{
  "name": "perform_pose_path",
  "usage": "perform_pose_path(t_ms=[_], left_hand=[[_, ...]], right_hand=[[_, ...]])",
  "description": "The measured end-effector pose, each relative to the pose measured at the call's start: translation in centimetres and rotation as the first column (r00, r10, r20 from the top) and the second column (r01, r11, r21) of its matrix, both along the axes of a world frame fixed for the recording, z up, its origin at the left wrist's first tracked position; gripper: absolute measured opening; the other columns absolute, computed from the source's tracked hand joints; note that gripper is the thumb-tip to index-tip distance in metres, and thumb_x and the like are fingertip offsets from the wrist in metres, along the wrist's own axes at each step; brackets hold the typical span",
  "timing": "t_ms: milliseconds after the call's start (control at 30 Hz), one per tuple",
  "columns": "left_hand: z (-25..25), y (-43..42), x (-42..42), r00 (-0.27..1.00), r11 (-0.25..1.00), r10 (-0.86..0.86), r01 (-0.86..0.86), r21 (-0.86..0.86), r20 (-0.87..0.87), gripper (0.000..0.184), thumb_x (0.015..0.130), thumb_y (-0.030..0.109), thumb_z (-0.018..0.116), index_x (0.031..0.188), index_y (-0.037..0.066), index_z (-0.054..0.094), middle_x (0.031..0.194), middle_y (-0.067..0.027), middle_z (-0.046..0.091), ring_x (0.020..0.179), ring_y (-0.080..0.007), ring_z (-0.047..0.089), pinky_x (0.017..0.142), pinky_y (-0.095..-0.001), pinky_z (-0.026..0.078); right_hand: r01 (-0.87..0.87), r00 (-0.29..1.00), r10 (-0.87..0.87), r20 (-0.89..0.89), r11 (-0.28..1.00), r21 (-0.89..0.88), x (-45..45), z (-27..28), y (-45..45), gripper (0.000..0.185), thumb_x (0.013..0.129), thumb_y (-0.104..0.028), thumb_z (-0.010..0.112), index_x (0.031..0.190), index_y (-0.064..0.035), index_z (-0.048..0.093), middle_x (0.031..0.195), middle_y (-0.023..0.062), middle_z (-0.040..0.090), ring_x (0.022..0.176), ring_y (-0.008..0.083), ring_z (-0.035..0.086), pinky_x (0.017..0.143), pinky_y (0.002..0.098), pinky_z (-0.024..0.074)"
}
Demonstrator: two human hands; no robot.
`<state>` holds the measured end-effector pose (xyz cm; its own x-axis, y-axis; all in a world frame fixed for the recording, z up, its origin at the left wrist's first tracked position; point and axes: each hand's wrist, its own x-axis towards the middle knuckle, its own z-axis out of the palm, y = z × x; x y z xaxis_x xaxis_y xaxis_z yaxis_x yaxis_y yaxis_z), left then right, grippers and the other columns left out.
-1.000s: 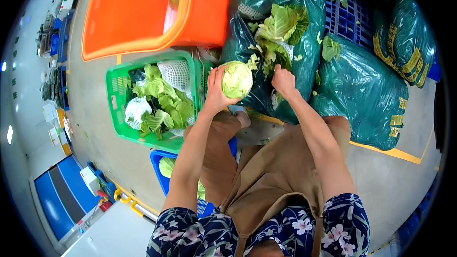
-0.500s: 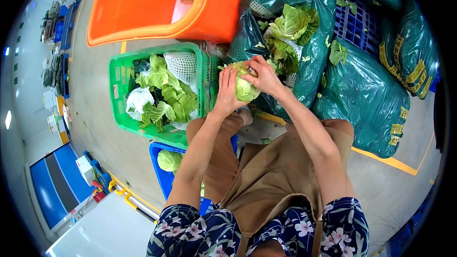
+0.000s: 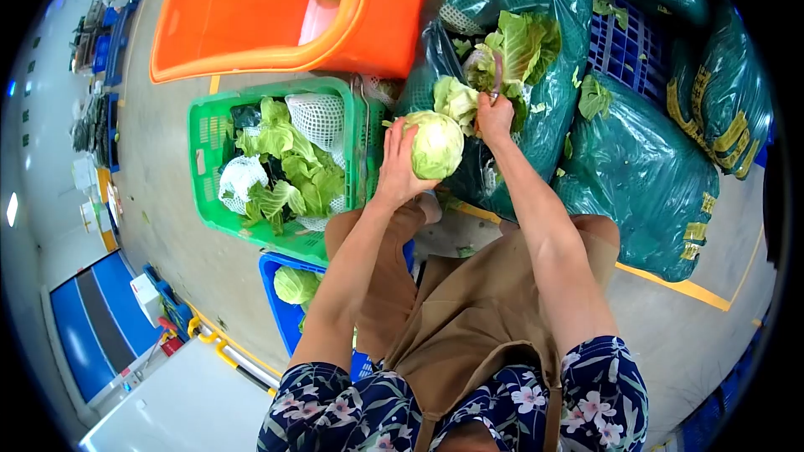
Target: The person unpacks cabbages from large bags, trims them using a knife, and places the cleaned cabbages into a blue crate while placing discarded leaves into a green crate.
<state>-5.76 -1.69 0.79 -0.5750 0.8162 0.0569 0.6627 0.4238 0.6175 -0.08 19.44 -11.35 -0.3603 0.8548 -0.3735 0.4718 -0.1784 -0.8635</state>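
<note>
My left hand (image 3: 398, 163) is wrapped around the left side of a pale green cabbage (image 3: 438, 146). My right hand (image 3: 494, 120) grips a knife (image 3: 497, 74), its curved blade pointing away from me. Between the cabbage and my right hand is a pale cabbage leaf (image 3: 455, 102); whether the fingers hold it too, I cannot tell. Beyond the knife, loose green outer leaves (image 3: 523, 46) lie on a dark green plastic sack (image 3: 561, 59).
A green crate (image 3: 251, 238) on the left holds leaves and white-netted heads. Behind it stands an orange bin (image 3: 335, 54). Below the green crate, a blue crate (image 3: 272, 285) contains another cabbage (image 3: 296, 285). More filled sacks (image 3: 641, 176) lie to the right by a blue pallet (image 3: 624, 46).
My right hand has moved off the cabbage, away and to the right, and the knife blade now shows. A leaf has come away from the cabbage's top. My left hand still holds the cabbage.
</note>
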Motion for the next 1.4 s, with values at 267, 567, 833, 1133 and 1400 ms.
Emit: perform_pose_path(t_ms=[267,567,833,1133,1400], left_hand=[[-1.8,-1.7,-3.0,0.920,0.963,0.222,-0.259,0.075,0.324,0.099,0.053,0.019,0.088,0.134,-0.001,0.034,0.133,-0.0184,0.043,0.122,-0.0288,0.045,0.105,-0.0382,0.036],[1.3,-1.4,-1.9,0.318,0.802,0.280,-0.596,-0.039,0.906,0.075,0.068,0.009,0.082,0.130,-0.001,0.041,0.119,-0.0104,0.057,0.108,-0.0196,0.056,0.093,-0.0327,0.047],[1.0,1.6,-1.7,0.338,0.754,0.399,-0.650,-0.095,0.852,0.070,0.066,0.010,0.084,0.123,-0.001,0.045,0.112,-0.0116,0.060,0.096,-0.0205,0.062,0.081,-0.0319,0.053],[-3.4,3.6,-2.9,0.484,0.688,0.663,-0.695,-0.210,0.572,0.078,0.062,0.019,0.087,0.124,-0.002,0.044,0.111,-0.0155,0.059,0.096,-0.0244,0.061,0.080,-0.0331,0.052],[0.9,7.7,-1.8,0.498,0.550,0.831,-0.666,-0.503,0.249,0.109,0.053,0.043,0.084,0.136,0.001,0.027,0.132,-0.0272,0.035,0.122,-0.0464,0.037,0.096,-0.0531,0.042]], right_hand=[[0.044,0.981,-0.087,0.174,0.971,0.236,4.6,0.7,1.0,0.031,0.082,-0.022,0.062,0.073,0.0065,0.057,0.066,0.0232,0.061,0.065,0.0424,0.061,0.065,0.0492,0.0473],[-0.238,0.971,0.195,0.136,0.790,0.565,8.0,7.8,-6.6,0.020,0.083,-0.013,0.063,0.098,-0.0021,0.056,0.103,0.0197,0.053,0.077,0.0414,0.059,0.067,0.0475,0.0501],[-0.608,0.794,0.455,0.404,0.584,0.538,5.2,10.4,-10.3,0.015,0.075,-0.002,0.058,0.086,-0.0035,0.049,0.087,0.0136,0.052,0.075,0.0302,0.061,0.059,0.0396,0.0543],[-0.706,0.679,0.377,0.631,0.573,0.417,2.8,8.8,-9.7,0.014,0.078,-0.003,0.058,0.087,-0.0012,0.047,0.083,0.0167,0.054,0.070,0.0316,0.066,0.053,0.0374,0.0561],[-0.755,0.603,0.407,0.686,0.568,0.327,2.0,8.0,-6.7,0.015,0.082,-0.001,0.057,0.093,0.0019,0.046,0.087,0.0214,0.057,0.072,0.0332,0.067,0.058,0.0371,0.0574]])
